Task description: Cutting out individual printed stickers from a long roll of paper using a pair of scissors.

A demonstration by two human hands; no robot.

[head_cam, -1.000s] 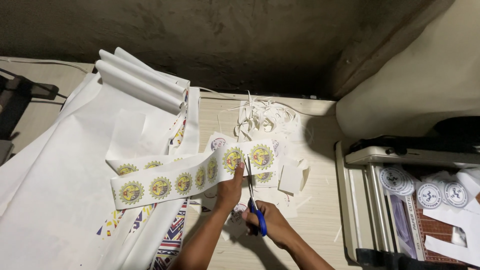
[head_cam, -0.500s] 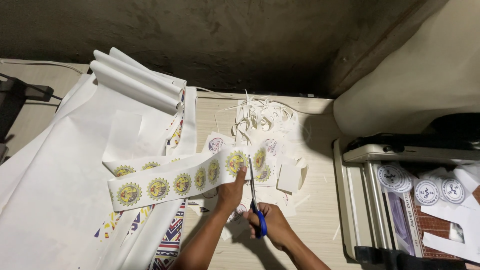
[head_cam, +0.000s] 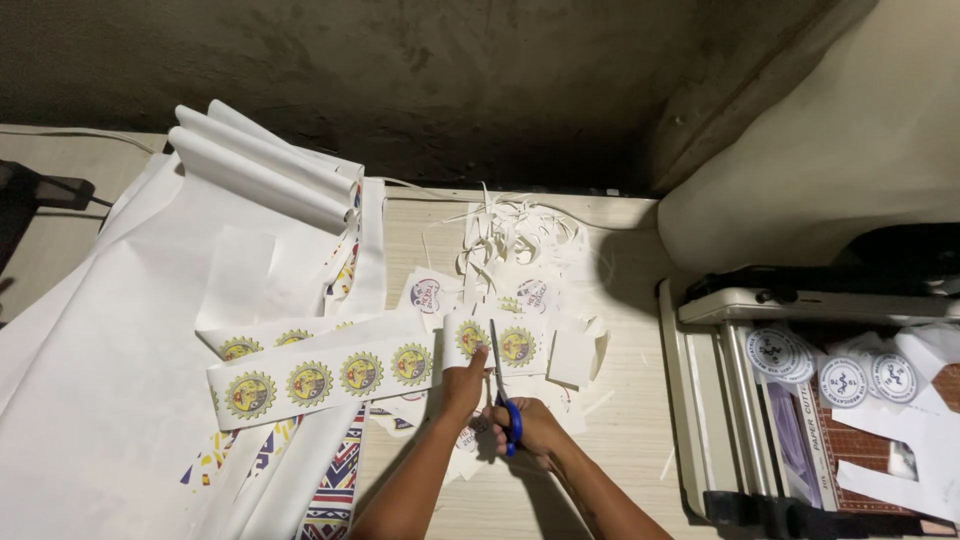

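Since a moment ago the strip has slid a little leftward under your scissors, so the blades now stand between the fifth and sixth yellow badges rather than further along. At the far left, large white paper sheets (head_cam: pixel 120 400) spread over the pale wooden surface (head_cam: pixel 640 400), with rolled white paper tubes (head_cam: pixel 260 165) lying at their upper edge. Across them runs the long white paper strip printed with round yellow-and-green badges (head_cam: pixel 330 372). Your left hand (head_cam: pixel 462 385) presses down on the strip's right part, fingers flat, pinning it just left of the cut line. Beside it, your right hand (head_cam: pixel 528 428) is closed through the blue handles of the scissors (head_cam: pixel 500 385), whose blades point away from you and lie over the strip; I judge the cut is partway through. Above them sits a tangle of thin white paper offcuts (head_cam: pixel 520 230), with loose cut-out badges around. At the right stands a grey paper trimmer (head_cam: pixel 720 400) carrying round white-and-blue printed stickers (head_cam: pixel 780 352).
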